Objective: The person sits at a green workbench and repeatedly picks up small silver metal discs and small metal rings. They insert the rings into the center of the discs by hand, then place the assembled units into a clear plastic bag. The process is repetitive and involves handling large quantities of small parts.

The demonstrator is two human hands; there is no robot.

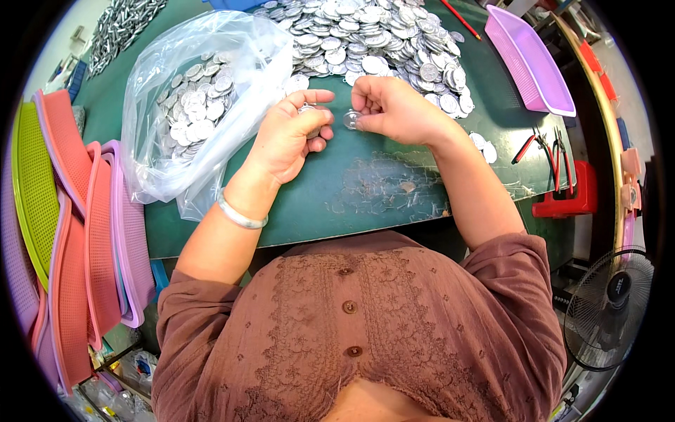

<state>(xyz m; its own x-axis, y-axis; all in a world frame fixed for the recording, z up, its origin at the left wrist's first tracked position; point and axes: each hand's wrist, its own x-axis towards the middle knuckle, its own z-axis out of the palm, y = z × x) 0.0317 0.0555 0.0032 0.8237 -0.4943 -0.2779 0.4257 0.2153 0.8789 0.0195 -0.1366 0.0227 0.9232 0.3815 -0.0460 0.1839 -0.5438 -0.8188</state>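
Note:
My left hand (280, 141) is curled, with a few round silver metal discs (313, 132) partly showing between thumb and fingers. Just to its right, my right hand (401, 111) pinches one silver disc (351, 120) between thumb and bent fingers. The two hands are close together but apart, above the green tabletop (295, 211). Beyond them spreads a large heap of similar flat discs (373, 42). Left of my left hand lies a clear plastic bag (246, 53), its mouth wide, with many discs (197, 112) inside.
Stacked pink, purple and green plastic baskets (67, 141) stand at the left. A purple basket (552, 77), red-handled pliers (555, 158) and a red pencil (462, 19) lie at the right. Small metal parts (116, 32) are piled far left. A fan (608, 309) stands lower right.

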